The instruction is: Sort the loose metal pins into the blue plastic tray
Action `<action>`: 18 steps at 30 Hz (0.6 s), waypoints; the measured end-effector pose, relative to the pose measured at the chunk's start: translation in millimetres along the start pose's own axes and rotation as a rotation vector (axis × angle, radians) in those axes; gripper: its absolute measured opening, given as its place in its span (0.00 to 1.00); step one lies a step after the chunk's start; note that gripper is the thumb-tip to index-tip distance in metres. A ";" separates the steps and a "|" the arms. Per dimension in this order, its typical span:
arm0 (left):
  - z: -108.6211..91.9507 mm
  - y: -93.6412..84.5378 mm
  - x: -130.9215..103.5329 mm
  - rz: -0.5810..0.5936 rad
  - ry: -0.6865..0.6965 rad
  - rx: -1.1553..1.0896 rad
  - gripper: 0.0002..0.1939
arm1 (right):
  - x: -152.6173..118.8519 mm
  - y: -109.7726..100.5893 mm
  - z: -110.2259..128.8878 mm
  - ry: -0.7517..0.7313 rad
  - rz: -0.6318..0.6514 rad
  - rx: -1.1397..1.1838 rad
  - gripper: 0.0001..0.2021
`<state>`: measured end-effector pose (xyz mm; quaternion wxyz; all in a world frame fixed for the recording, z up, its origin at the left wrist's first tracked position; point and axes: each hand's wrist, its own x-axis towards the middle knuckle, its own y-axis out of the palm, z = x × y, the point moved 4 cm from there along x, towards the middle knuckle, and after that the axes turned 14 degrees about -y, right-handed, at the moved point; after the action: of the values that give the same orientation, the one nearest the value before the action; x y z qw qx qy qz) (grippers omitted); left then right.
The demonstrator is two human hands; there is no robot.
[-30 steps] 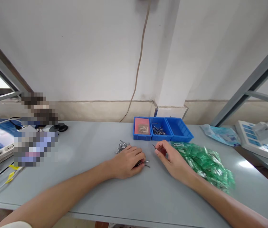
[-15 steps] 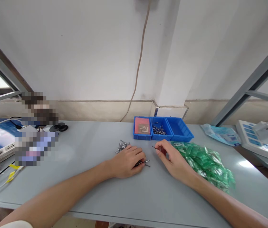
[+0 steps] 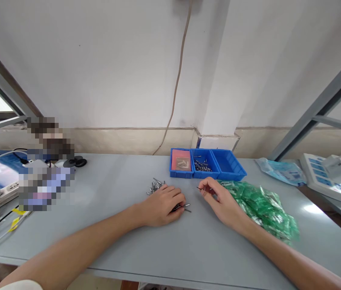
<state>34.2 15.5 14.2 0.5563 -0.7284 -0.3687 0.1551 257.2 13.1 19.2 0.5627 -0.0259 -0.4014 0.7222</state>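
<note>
Near the centre of the frame, the right hand (image 3: 220,200) had moved a little to the right since a second ago, still pinching one thin metal pin (image 3: 200,188) in its fingertips. The left hand (image 3: 163,204) stayed curled over the pile of pins (image 3: 155,187) on the grey table (image 3: 113,225), so the picking seemed to continue.

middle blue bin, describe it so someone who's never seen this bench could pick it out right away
On the grey table, against the back wall, three blue bins sit in a row touching each other. The middle bin is the one holding loose metal pins; the left bin has a pink lining and the right bin looks empty.
</note>
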 end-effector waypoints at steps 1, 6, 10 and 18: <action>0.0 0.0 -0.1 -0.003 0.002 0.001 0.02 | 0.2 -0.1 -1.0 0.008 0.000 0.007 0.05; -0.4 -0.9 -0.4 -0.005 0.008 0.005 0.02 | 1.6 -0.4 -6.7 0.040 -0.011 0.049 0.05; -0.9 -2.0 -0.3 -0.005 0.003 0.005 0.02 | 3.4 -2.3 -8.6 0.045 -0.050 0.045 0.05; -0.9 -1.0 0.4 -0.007 0.006 -0.002 0.03 | 4.7 -5.5 -8.7 0.065 -0.121 0.048 0.07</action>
<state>34.7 15.3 15.5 0.5573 -0.7280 -0.3696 0.1509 264.0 22.1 18.6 0.6185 -0.0114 -0.3662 0.6951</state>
